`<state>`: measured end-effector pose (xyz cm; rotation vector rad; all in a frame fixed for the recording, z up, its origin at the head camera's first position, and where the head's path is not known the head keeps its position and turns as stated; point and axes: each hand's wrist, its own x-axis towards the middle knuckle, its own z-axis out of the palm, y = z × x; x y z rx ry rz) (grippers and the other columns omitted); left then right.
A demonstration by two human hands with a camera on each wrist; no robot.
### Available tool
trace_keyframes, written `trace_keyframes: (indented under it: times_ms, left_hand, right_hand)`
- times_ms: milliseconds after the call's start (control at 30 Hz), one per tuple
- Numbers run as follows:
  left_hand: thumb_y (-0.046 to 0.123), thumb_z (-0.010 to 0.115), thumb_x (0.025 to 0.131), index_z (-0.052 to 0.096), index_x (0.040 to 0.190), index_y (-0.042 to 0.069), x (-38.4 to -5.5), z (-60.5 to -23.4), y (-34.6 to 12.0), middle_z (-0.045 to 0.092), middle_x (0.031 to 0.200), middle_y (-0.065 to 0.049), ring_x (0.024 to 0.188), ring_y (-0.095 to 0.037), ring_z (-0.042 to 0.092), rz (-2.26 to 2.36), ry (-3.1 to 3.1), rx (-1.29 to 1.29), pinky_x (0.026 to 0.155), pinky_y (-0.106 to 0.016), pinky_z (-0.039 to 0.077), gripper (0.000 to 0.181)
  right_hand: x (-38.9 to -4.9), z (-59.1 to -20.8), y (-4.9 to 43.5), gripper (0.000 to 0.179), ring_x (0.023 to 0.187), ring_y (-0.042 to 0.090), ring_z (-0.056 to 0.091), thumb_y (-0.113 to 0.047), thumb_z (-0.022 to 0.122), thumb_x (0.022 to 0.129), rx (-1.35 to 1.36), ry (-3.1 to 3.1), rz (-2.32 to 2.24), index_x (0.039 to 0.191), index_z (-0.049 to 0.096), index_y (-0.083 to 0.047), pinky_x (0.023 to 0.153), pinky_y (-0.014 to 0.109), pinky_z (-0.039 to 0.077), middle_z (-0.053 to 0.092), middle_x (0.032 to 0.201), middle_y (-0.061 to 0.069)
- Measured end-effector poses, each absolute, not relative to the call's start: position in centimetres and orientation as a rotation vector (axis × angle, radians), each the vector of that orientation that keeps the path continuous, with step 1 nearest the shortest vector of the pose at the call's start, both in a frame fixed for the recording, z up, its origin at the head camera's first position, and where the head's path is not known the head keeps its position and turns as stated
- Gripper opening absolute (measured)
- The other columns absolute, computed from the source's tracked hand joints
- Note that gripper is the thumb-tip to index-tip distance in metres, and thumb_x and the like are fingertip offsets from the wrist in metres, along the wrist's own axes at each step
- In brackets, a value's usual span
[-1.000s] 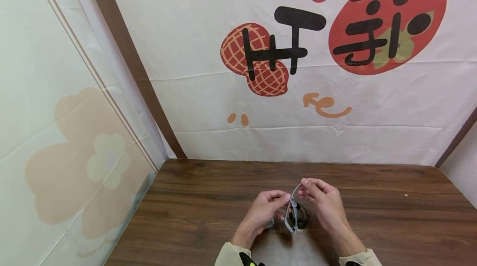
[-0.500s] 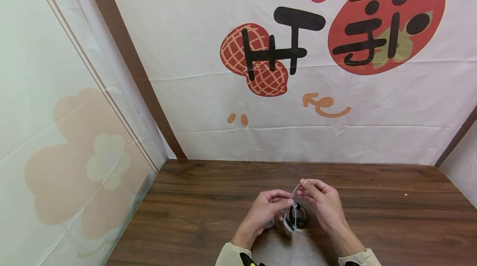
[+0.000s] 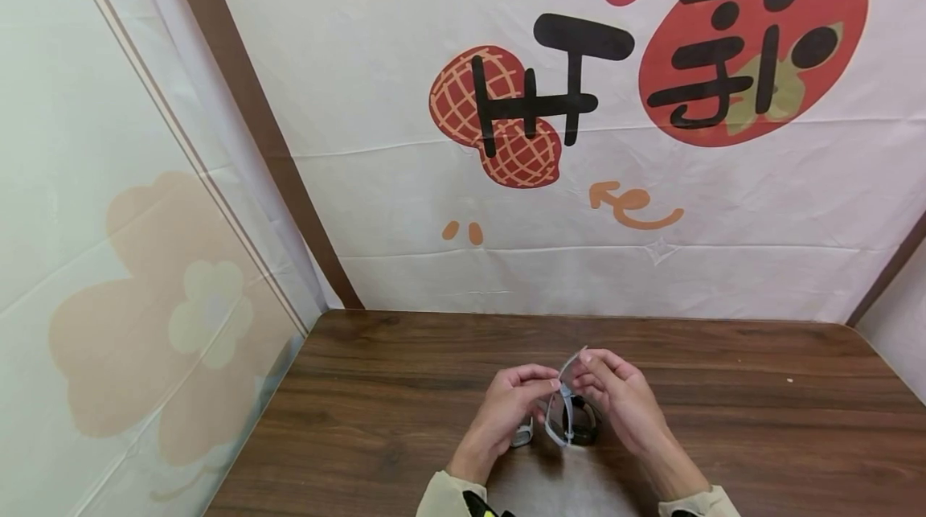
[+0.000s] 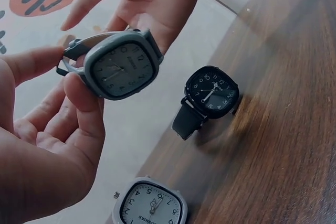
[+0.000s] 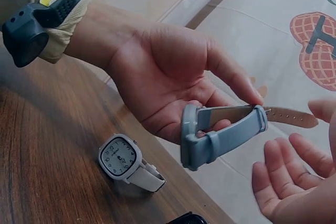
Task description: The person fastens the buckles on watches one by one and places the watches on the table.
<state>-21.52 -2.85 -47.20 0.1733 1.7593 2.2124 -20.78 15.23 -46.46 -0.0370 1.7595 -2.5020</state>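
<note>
A light blue wristwatch (image 5: 233,139) hangs in the air with its strap looped through the buckle. My left hand (image 3: 502,412) pinches the strap at the buckle between thumb and finger. In the left wrist view the dial (image 4: 123,67) faces that camera. The strap's free tail (image 5: 294,118) sticks out past the buckle, showing a brown, holed inner side. Close to this tail is my right hand (image 3: 622,400); in the right wrist view its thumb and spread fingers stand apart from the strap.
On the brown wooden table (image 3: 362,420), a black watch (image 4: 212,93) lies below the hands. A white watch (image 5: 122,156) rests to its left, near my left hand. A printed white cloth (image 3: 405,179) hangs behind the table's far edge.
The blue watch and left hand have shifted slightly left. My right fingers, earlier at the strap's tip, have come away from it, and the tip shows free. More of the white watch is visible.
</note>
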Motion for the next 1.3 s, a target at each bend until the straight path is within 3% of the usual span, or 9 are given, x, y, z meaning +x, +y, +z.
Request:
trace_keyframes:
  times_ms: [133, 400, 800, 1133, 1300]
  left_hand:
    - [0.011, 0.07, 0.088, 0.064, 0.11, -0.013, -21.7, -47.2, -3.1, 0.069, 0.082, 0.001, 0.068, -0.008, 0.059, 2.257, 1.752, 0.184, 0.052, -0.019, 0.046, 0.033]
    - [0.009, 0.067, 0.089, 0.059, 0.114, -0.017, -21.9, -47.3, -3.3, 0.07, 0.088, 0.003, 0.073, -0.007, 0.062, 2.323, 1.721, 0.254, 0.056, -0.02, 0.047, 0.037]
    - [0.01, 0.065, 0.093, 0.059, 0.117, -0.015, -21.9, -47.5, -3.3, 0.069, 0.113, -0.013, 0.085, -0.012, 0.065, 2.317, 1.683, 0.307, 0.062, -0.023, 0.054, 0.035]
    - [0.01, 0.062, 0.097, 0.058, 0.12, -0.014, -21.9, -47.6, -3.3, 0.068, 0.117, -0.012, 0.088, -0.01, 0.064, 2.274, 1.719, 0.379, 0.066, -0.024, 0.056, 0.033]
    - [0.011, 0.061, 0.098, 0.059, 0.121, -0.012, -21.9, -47.5, -3.3, 0.067, 0.119, -0.016, 0.091, -0.01, 0.065, 2.256, 1.732, 0.406, 0.068, -0.024, 0.056, 0.033]
  right_hand:
    - [-20.6, -46.5, 14.8, 0.009, 0.078, 0.013, 0.063, -0.019, 0.061, 0.098, -0.025, 1.801, -2.371, 0.097, 0.063, -0.01, 0.075, 0.027, 0.055, 0.065, 0.088, 0.001]
    - [-20.2, -46.5, 14.1, 0.025, 0.07, 0.007, 0.057, -0.029, 0.061, 0.098, -0.056, 1.937, -2.09, 0.093, 0.062, -0.004, 0.066, 0.023, 0.049, 0.06, 0.076, -0.004]
    - [-20.0, -46.7, 13.8, 0.026, 0.074, 0.011, 0.058, -0.028, 0.058, 0.099, -0.042, 1.93, -2.118, 0.086, 0.068, -0.007, 0.069, 0.027, 0.051, 0.064, 0.081, 0.0]
    - [-19.8, -46.7, 13.5, 0.021, 0.074, 0.011, 0.06, -0.023, 0.062, 0.097, 0.051, 1.962, -2.169, 0.087, 0.072, -0.008, 0.069, 0.027, 0.05, 0.067, 0.078, -0.005]
    - [-19.8, -46.8, 13.0, 0.021, 0.075, 0.015, 0.059, -0.022, 0.065, 0.093, 0.179, 2.015, -2.205, 0.08, 0.072, -0.007, 0.069, 0.029, 0.048, 0.066, 0.075, -0.002]
